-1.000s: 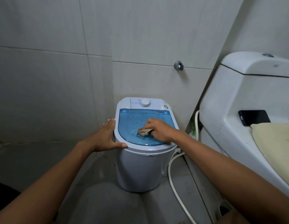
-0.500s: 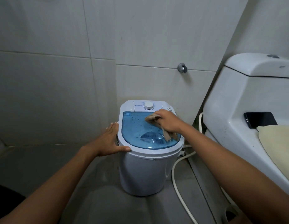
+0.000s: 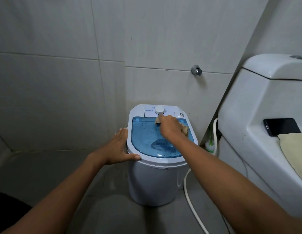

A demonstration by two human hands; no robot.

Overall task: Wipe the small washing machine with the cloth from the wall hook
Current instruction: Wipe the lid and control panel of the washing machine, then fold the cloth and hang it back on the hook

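right hand (image 3: 170, 128): you are gripping the cloth (image 3: 184, 129), pressing it on the blue lid (image 3: 147, 137) to scrub.
left hand (image 3: 117, 147): you are bracing the washing machine (image 3: 152, 181), grip spread flat, holding nothing.

Pale tiled walls (image 3: 62, 81) and grey floor (image 3: 45, 166); a white toilet (image 3: 248, 115) stands at right.

No text could be read. Small blue print was seen on the control panel (image 3: 151, 110) of the washing machine (image 3: 157, 181), beside the dial (image 3: 159, 110), but it was too blurred to be made out.
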